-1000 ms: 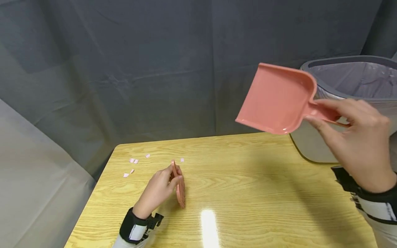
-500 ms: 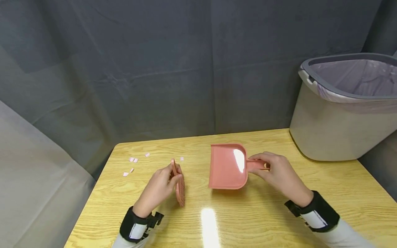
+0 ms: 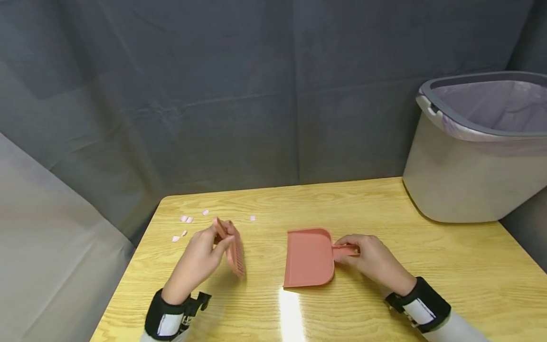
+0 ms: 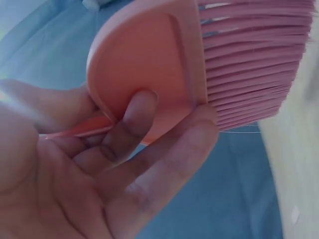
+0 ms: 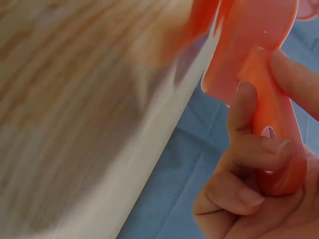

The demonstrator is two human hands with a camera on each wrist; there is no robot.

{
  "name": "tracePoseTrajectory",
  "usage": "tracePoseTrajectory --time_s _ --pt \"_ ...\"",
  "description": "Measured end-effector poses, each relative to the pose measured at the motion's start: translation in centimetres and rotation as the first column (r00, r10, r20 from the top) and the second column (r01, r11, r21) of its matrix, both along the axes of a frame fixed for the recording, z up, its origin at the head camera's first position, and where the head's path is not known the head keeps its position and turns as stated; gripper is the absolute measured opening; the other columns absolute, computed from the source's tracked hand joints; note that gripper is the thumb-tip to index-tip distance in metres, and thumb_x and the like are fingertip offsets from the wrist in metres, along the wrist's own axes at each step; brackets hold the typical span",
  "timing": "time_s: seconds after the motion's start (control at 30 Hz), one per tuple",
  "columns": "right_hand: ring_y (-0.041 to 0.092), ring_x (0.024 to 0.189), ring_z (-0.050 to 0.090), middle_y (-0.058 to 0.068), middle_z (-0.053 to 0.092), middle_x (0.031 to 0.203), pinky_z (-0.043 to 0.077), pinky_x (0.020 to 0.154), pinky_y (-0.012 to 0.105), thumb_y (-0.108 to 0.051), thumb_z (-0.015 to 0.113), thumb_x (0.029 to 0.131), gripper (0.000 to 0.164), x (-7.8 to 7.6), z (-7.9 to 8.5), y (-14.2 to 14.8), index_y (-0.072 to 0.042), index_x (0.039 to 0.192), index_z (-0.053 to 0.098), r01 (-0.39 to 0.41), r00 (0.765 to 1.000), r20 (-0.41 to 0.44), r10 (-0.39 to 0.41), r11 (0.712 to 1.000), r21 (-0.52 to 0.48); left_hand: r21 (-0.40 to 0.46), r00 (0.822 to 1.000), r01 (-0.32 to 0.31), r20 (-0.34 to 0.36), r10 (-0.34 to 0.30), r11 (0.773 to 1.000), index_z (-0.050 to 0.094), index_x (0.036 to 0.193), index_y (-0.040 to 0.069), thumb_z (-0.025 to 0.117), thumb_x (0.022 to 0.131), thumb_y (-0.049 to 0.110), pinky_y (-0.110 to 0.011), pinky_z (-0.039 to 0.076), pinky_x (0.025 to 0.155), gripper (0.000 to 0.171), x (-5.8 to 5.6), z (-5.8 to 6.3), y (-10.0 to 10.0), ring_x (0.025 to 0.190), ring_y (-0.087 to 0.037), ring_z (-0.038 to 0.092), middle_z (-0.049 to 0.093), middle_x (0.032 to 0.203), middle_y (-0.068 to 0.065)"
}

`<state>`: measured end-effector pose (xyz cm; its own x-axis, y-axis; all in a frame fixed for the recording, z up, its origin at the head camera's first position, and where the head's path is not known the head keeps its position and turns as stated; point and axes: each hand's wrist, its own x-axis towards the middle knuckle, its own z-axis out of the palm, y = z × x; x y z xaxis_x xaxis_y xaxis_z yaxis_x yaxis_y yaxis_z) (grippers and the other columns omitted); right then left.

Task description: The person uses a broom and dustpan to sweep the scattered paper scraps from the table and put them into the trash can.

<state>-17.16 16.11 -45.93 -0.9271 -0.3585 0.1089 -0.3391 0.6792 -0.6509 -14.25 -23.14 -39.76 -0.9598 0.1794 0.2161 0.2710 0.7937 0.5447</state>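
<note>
My left hand (image 3: 194,259) grips a small pink hand brush (image 3: 235,251) by its body, left of the table's middle. In the left wrist view the brush's purple-pink bristles (image 4: 254,59) point away from the fingers. My right hand (image 3: 376,259) holds a pink dustpan (image 3: 309,259) by its short handle (image 5: 276,119), the pan's straight edge facing left toward the brush. Several small pale pink paper bits (image 3: 186,219) lie on the wooden table behind and left of the brush. A single paper bit (image 3: 252,218) lies apart, behind the brush and to its right.
A grey bin (image 3: 466,175) with a purple liner stands at the right back of the table (image 3: 363,204). Dark cloth (image 3: 235,95) hangs behind the table, and a paler cloth (image 3: 51,247) hangs on the left.
The dustpan came down from beside the bin to the table's middle in my right hand, then nearer me. My left hand shifted slightly left, tilting the brush.
</note>
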Motion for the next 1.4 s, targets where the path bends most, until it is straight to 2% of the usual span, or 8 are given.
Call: tracePoseTrajectory --time_s 0.17,0.37,0.5,0.67,0.77,0.87,1.2,1.4 --pt "0.012 0.093 0.065 -0.004 0.074 0.105 0.053 0.080 0.036 -0.031 0.084 0.088 0.023 -0.1 -0.1 0.0 -0.020 0.107 0.079 0.001 1.000 -0.004 -0.001 1.000 0.008 -0.040 0.989 -0.118 -0.098 0.113 0.992 0.067 0.118 -0.005 0.066 0.103 0.014 -0.035 0.051 0.064 0.024 1.7 2.0 -4.2 0.079 -0.021 0.067 0.072 0.092 -0.012" --pt "0.013 0.089 0.063 -0.002 0.074 0.105 0.051 0.077 0.034 -0.031 0.085 0.087 0.025 -0.1 -0.6 -0.2 -0.018 0.107 0.079 0.000 1.000 0.002 0.000 1.000 0.018 -0.071 0.974 -0.199 -0.128 0.189 0.977 0.065 0.111 -0.007 0.066 0.103 0.013 -0.029 0.042 0.052 0.022 4.3 3.1 -9.2 0.060 -0.012 0.055 0.069 0.081 -0.011" --pt "0.013 0.089 0.062 -0.001 0.074 0.106 0.051 0.077 0.035 -0.032 0.084 0.088 0.026 0.0 -0.8 -0.1 -0.017 0.109 0.079 -0.001 1.000 0.018 0.000 1.000 0.029 -0.131 0.974 -0.227 -0.047 0.223 0.965 0.064 0.106 -0.002 0.065 0.104 0.016 -0.028 0.038 0.050 0.018 6.0 3.2 -11.2 0.053 -0.008 0.047 0.060 0.069 -0.002" --pt "0.015 0.093 0.065 0.000 0.075 0.107 0.053 0.080 0.038 -0.030 0.084 0.088 0.025 -0.1 -0.9 0.0 -0.017 0.109 0.079 -0.003 1.000 0.008 0.003 1.000 0.030 -0.206 0.961 -0.186 0.164 0.221 0.961 0.066 0.097 0.010 0.067 0.103 0.024 -0.028 0.041 0.054 0.015 6.7 2.2 -11.9 0.055 -0.007 0.052 0.059 0.066 0.006" --pt "0.015 0.094 0.066 -0.001 0.075 0.107 0.053 0.080 0.039 -0.031 0.084 0.088 0.025 -0.2 -1.0 -0.1 -0.018 0.109 0.079 -0.008 1.000 0.000 0.008 1.000 0.029 -0.175 0.943 -0.156 0.268 0.199 0.972 0.068 0.091 0.012 0.069 0.101 0.021 -0.028 0.044 0.054 0.014 6.4 1.4 -11.7 0.056 -0.008 0.056 0.062 0.066 0.005" --pt "0.015 0.094 0.066 -0.001 0.075 0.107 0.053 0.081 0.039 -0.032 0.084 0.088 0.025 -0.2 -1.1 -0.2 -0.019 0.108 0.079 -0.007 1.000 0.000 0.007 1.000 0.030 -0.151 0.934 -0.141 0.306 0.182 0.978 0.069 0.092 0.010 0.070 0.099 0.019 -0.028 0.044 0.055 0.012 5.8 0.6 -11.2 0.057 -0.011 0.057 0.062 0.067 0.003" --pt "0.014 0.095 0.067 -0.002 0.075 0.107 0.053 0.081 0.039 -0.029 0.085 0.087 0.024 -0.2 -1.4 -0.1 -0.018 0.108 0.079 -0.004 1.000 -0.021 0.005 1.000 0.029 -0.159 0.967 -0.159 0.176 0.186 0.974 0.069 0.098 0.004 0.072 0.098 0.019 -0.029 0.037 0.047 0.016 2.7 -1.0 -8.1 0.050 -0.014 0.050 0.060 0.064 0.003" --pt "0.014 0.095 0.067 -0.002 0.075 0.107 0.053 0.081 0.039 -0.029 0.084 0.087 0.024 -0.1 -1.5 -0.1 -0.018 0.107 0.079 -0.009 1.000 -0.026 0.009 1.000 0.029 -0.083 0.985 -0.128 0.107 0.136 0.988 0.067 0.099 0.007 0.069 0.101 0.016 -0.027 0.040 0.050 0.010 1.4 -1.5 -6.2 0.053 -0.013 0.051 0.059 0.067 0.002"
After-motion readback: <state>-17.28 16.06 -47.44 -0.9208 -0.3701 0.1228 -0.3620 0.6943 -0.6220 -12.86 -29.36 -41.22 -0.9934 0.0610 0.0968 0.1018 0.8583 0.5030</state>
